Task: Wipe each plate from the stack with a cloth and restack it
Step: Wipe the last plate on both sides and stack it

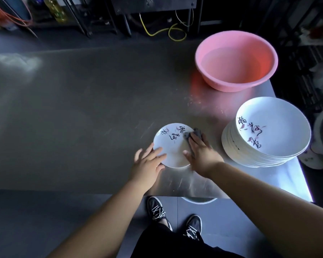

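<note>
The plate is lying alone on the bench; left hand is resting flat-fingered on its rim; right hand is pressing the grey cloth onto it; the stack is sitting right, pink basin beyond.

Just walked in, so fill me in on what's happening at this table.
A person is wiping a white round plate with black calligraphy lying flat on the steel table. The left hand steadies its rim with straight fingers; the right hand presses a grey cloth onto it. A stack of matching plates waits to the right, behind it a pink plastic basin.
</note>
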A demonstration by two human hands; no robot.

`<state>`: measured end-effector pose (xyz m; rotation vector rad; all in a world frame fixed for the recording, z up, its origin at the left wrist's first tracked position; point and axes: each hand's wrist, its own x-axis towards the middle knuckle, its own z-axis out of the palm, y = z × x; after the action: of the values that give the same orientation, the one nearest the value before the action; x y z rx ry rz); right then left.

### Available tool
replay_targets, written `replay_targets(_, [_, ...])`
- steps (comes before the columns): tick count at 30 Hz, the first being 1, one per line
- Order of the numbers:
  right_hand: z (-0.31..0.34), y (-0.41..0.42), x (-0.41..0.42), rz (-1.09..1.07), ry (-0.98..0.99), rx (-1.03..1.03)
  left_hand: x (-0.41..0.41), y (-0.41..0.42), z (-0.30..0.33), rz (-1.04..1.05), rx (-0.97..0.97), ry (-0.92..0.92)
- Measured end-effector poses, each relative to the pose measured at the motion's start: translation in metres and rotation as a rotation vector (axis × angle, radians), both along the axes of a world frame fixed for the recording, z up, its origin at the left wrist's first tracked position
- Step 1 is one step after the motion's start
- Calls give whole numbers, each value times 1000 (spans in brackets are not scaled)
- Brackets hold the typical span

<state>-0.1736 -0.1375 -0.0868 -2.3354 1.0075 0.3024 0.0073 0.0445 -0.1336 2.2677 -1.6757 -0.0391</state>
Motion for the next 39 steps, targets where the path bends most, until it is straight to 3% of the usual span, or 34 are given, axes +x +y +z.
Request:
replay_targets(6, [4,73,-22,-25,96,76,-31,4,-5,33,-34,102])
replay_targets(12, [-4,4,-9,18,-8,-17,-42,3,-3,69,-25,62])
replay_targets(19, [-8,69,-32,36,98,-6,-62,-8,9,109,57,78])
replay_targets(26, [-9,-4,-10,-39,15,-22,-29,-3,12,109,28,52])
replay_targets(34, [1,97,-18,-58,93,121,-31,-5,1,49,5,156])
replay_targets(39, [-14,39,5,-134,-39,-92,-30,-5,2,-2,-24,175])
